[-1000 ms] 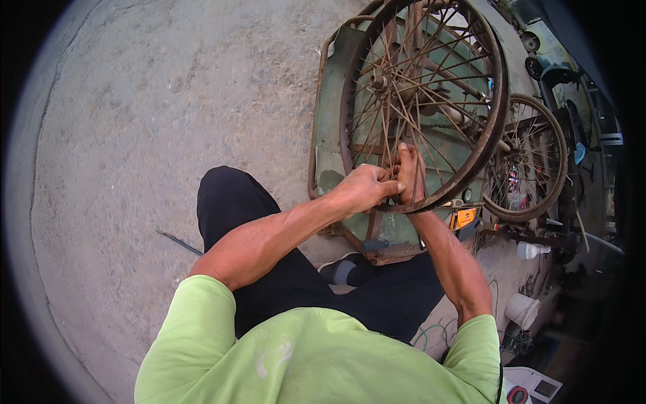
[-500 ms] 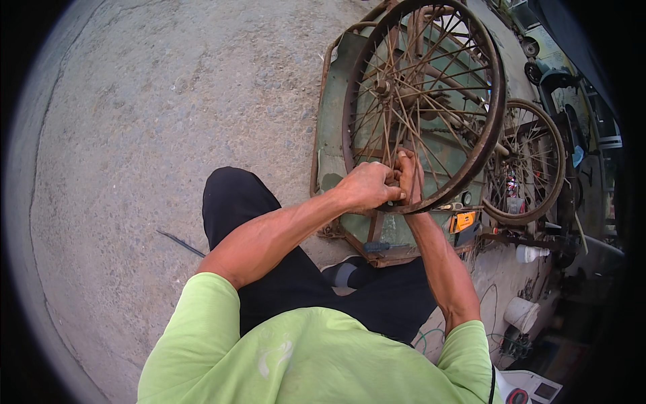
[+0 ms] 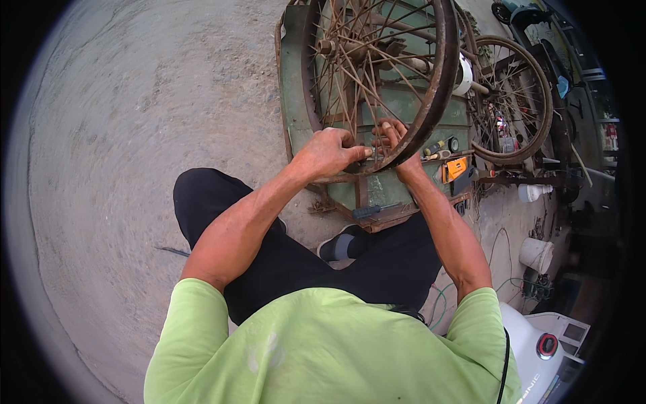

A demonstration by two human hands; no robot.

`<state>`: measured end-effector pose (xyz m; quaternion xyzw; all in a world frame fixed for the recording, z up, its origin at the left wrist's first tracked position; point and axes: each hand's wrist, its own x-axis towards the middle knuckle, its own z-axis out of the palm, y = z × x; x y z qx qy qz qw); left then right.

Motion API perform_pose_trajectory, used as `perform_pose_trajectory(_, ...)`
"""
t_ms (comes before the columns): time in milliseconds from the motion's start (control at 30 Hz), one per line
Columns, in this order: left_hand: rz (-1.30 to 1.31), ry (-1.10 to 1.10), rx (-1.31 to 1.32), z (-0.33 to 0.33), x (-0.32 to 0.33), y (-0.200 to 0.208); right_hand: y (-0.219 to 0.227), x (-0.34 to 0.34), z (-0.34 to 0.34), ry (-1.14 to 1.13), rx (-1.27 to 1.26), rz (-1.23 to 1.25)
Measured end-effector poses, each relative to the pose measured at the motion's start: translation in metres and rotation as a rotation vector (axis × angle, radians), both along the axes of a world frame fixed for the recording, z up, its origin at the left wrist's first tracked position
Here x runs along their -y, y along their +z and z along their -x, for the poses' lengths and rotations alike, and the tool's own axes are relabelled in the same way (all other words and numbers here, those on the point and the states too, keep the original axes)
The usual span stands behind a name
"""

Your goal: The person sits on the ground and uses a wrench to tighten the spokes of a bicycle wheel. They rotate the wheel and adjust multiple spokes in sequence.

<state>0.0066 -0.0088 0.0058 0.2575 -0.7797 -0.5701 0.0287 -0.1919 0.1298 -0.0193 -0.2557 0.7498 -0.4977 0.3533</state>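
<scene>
A rusty spoked wheel (image 3: 436,91) stands in front of me, its lower rim between my hands. My left hand (image 3: 326,155) is at the near left part of the rim, fingers curled in and thumb stretched toward the spokes. What its fingers pinch is hidden. My right hand (image 3: 398,138) reaches around the right side of the rim. Its fingers are loosely bent and apart among the lower spokes, with the rim covering part of the palm. The wheel's hub (image 3: 328,47) sticks out above my left hand.
The wheel is over a worn green metal panel (image 3: 343,192). On it lie a dark-handled tool (image 3: 369,211) and an orange box (image 3: 454,170). A second spoked wheel (image 3: 546,101) stands to the right, near a white bulb (image 3: 533,192) and a white bucket (image 3: 537,254).
My hands, close together half a second ago, have parted along the rim. The wheel and panel now appear farther left and higher as the view has shifted.
</scene>
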Motion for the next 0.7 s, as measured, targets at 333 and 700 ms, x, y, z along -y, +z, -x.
perform_pose_trajectory(333, -0.010, 0.049, 0.093, 0.007, -0.009, -0.011, -0.034, -0.143, 0.023, 0.082, -0.434, -0.498)
perform_pose_trajectory(700, 0.079, 0.047, 0.087, 0.004, -0.009, -0.013, -0.073, -0.160, 0.059, 0.126, -0.854, -0.701)
